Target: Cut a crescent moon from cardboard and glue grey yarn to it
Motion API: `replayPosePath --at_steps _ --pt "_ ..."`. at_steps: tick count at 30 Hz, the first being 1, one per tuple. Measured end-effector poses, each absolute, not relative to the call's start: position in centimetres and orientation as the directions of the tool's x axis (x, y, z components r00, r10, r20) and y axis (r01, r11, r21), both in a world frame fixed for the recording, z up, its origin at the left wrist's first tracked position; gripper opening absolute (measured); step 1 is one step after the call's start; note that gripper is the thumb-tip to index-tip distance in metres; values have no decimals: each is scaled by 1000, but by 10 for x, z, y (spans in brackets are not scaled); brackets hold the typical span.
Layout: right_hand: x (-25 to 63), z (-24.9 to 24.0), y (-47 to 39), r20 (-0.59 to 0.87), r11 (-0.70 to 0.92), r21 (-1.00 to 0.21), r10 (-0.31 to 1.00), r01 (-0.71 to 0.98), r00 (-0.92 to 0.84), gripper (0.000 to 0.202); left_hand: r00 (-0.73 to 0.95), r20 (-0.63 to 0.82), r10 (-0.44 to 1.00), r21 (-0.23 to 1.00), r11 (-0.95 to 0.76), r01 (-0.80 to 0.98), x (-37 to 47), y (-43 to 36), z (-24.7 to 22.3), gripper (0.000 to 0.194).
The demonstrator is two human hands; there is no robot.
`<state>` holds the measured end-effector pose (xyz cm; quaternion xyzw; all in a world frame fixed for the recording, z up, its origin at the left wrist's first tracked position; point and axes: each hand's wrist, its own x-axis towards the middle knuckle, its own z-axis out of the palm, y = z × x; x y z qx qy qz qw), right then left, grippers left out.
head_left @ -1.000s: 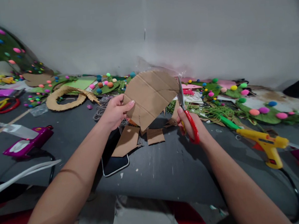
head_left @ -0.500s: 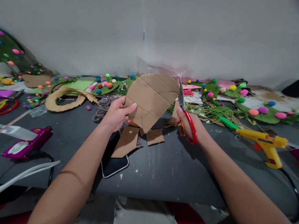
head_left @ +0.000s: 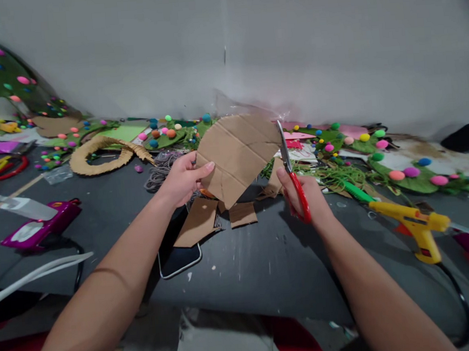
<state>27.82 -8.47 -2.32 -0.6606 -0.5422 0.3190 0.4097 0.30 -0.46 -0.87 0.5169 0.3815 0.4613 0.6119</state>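
A piece of brown cardboard, curved along its top and pointed at the bottom, is held up over the table by my left hand, thumb on its front face. My right hand is closed round the red handle of a pair of scissors. The blades point up at the cardboard's right edge; whether they grip the edge I cannot tell. Below the cardboard lie cut cardboard scraps, one partly over a dark phone.
A yellow glue gun lies on the right, a purple glue gun on the left. Behind are a straw-coloured ring, grey yarn and green felt pieces with pompoms. A grey wall stands behind the table.
My right hand and the scissors have turned slightly, and the yellow handle part has gone out of sight. The cardboard and my left hand stay nearly in place.
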Motion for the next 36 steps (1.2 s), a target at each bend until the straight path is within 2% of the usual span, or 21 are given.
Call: replayPosePath --at_steps 6,10,16,27,36 --pt "281 -20 -83 21 -77 -906 974 416 226 69 267 17 964 985 29 -168 -2 -2 -7 38" --pt "288 -24 -78 -16 -69 -940 987 334 160 68 235 28 972 984 15 -179 -5 0 -4 35" --pt "293 -30 -77 35 -2 -895 997 446 75 66 206 22 978 986 13 -166 -5 -1 0 33" --pt "294 -29 -79 18 -5 -876 999 482 44 64 212 40 976 993 -14 -120 -6 -1 0 33" --pt "292 -20 -85 4 -56 -849 994 526 112 68 179 26 983 995 -9 -98 -11 0 3 31"
